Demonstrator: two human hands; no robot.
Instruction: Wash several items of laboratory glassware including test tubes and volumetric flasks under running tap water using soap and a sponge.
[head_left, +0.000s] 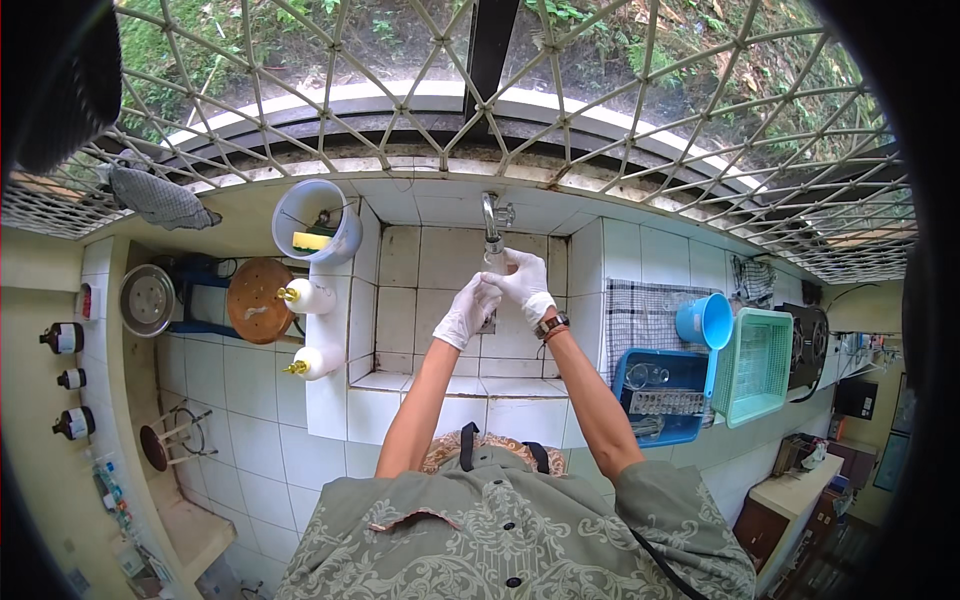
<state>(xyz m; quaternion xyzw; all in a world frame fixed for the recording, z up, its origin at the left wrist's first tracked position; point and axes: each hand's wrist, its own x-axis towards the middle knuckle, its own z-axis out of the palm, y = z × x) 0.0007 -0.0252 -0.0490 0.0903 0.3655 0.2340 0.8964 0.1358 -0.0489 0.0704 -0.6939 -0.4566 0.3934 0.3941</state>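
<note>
Both my hands wear thin white gloves and meet below the metal tap (490, 217) over the white-tiled sink (420, 255). My right hand (523, 281) has its fingers around a small clear glass vessel (493, 262), held upright right under the tap's mouth; its exact kind cannot be told. My left hand (470, 309) is close beside it, fingertips near the lower part of the vessel and touching or almost touching my right thumb. Whether the left fingers grip anything is hidden. The drain lies partly behind my hands.
Left of the sink stand a bucket (283, 225) with a yellow sponge (311, 241) and two white pump bottles (313, 297) (322, 362). To the right are a checked cloth (637, 300), a blue dipper (694, 321), a blue tray (664, 439) holding glassware and a green basket (752, 420).
</note>
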